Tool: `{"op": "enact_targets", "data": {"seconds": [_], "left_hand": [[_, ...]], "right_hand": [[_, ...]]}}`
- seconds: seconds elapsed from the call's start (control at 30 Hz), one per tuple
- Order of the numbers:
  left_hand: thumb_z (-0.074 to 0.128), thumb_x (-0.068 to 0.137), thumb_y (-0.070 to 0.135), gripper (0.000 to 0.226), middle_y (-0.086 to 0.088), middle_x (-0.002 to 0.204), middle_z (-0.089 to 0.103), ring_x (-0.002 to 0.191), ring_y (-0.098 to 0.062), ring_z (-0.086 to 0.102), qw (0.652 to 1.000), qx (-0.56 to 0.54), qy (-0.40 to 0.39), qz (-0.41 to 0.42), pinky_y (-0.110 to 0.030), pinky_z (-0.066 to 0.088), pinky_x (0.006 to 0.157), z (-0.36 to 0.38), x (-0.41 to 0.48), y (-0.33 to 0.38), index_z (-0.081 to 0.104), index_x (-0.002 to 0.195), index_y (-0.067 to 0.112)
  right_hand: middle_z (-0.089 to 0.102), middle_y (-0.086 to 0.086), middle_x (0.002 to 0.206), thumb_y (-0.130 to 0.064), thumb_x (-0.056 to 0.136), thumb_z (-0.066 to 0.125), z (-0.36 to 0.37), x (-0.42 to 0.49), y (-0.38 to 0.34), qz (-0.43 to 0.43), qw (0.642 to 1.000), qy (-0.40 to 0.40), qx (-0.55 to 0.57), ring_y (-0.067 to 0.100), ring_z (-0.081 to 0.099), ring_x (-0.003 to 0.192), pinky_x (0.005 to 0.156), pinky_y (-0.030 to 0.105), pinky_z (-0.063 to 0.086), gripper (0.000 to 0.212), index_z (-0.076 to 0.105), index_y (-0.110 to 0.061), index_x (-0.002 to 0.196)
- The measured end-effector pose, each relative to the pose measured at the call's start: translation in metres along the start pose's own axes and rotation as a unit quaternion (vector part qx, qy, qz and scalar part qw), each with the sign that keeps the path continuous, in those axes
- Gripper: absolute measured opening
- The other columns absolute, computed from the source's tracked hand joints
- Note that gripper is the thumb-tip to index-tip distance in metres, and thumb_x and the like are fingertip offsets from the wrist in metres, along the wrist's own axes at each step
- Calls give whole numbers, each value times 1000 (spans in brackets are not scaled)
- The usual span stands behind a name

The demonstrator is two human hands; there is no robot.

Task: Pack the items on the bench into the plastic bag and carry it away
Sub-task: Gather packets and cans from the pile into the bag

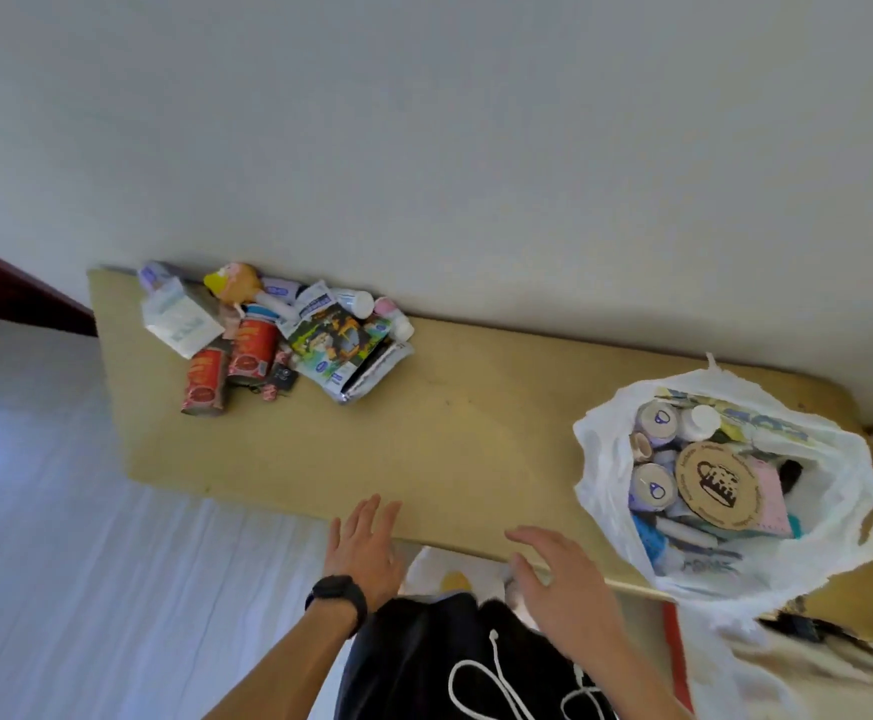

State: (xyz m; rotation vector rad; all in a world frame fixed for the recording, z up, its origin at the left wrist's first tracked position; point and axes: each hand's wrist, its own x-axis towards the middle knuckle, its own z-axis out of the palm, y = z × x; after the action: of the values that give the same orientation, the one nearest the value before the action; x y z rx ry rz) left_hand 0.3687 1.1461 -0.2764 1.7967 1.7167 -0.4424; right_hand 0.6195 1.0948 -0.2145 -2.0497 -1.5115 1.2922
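Start at the upper left of the frame, where the unpacked pile (273, 332) sits at the far end of the bench (476, 439), pushed against the wall (424, 122): a white packet (179, 322), two red cans (231, 363) lying on their sides, a yellow-headed toy (234, 283), a picture booklet (338, 337) and small white bottles (377, 309) all overlap one another. Moving to lower centre, your left hand (364, 550), with a black watch (338, 595) at the wrist, hovers at the near edge of the bench with fingers spread and holding nothing. Just to its right, your right hand (561, 579) is likewise open, fingers apart and empty. At the right of the frame the plastic bag (725, 485) stands on the bench with its mouth wide open, already well filled with cans, a round wooden disc and other bits. The pile is well apart from the bag, so reach left with both hands and gather several pieces at once, taking the loose cans and bottles first, since they look likely to roll. Lift the flat booklet and packet together, then lower everything into the open gap in the bag rather than dropping it, so the thin plastic does not slump or tip.
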Motion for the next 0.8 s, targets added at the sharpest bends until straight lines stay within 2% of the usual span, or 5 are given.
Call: {"op": "enact_targets", "data": {"seconds": [0.17, 0.33, 0.5, 0.67, 0.8], "left_hand": [[39, 96, 46, 67, 0, 165, -1, 151, -24, 4, 994, -14, -69, -89, -47, 6, 121, -20, 10, -83, 12, 155, 29], [43, 95, 45, 69, 0, 165, -1, 151, -24, 2, 991, -54, -53, -112, -48, 4, 121, -42, 35, -149, 11, 155, 32], [43, 96, 45, 72, 2, 164, -8, 151, -23, -3, 991, -53, -64, -105, -50, 1, 121, -59, 65, -204, 3, 155, 35], [42, 96, 44, 70, 6, 163, -13, 151, -25, -3, 992, -44, -87, -83, -51, -4, 119, -64, 72, -231, 3, 154, 41], [42, 94, 47, 73, 5, 163, -15, 151, -26, -5, 992, -48, -90, -76, -52, -4, 120, -63, 73, -234, 2, 154, 39]], "right_hand": [[44, -16, 144, -36, 99, 42, 53, 64, -63, -42, 973, -144, -175, 11, 34, 134, 109, 22, 30, 38, 52, -35, 136], [44, -8, 146, -34, 99, 45, 89, 138, -137, -57, 954, -180, -234, 17, 37, 135, 110, 29, 34, 42, 47, -30, 141], [58, 0, 127, -38, 88, 67, 126, 225, -213, 114, 991, -59, 23, 20, 58, 111, 96, 39, 50, 53, 47, -21, 134], [68, 9, 91, -31, 83, 76, 145, 291, -255, 312, 911, 37, 266, 19, 65, 65, 41, 25, 51, 45, 55, -8, 116], [62, 2, 82, -31, 86, 74, 154, 311, -264, 361, 881, 44, 304, 11, 56, 62, 43, 23, 43, 32, 59, -14, 110]]}}
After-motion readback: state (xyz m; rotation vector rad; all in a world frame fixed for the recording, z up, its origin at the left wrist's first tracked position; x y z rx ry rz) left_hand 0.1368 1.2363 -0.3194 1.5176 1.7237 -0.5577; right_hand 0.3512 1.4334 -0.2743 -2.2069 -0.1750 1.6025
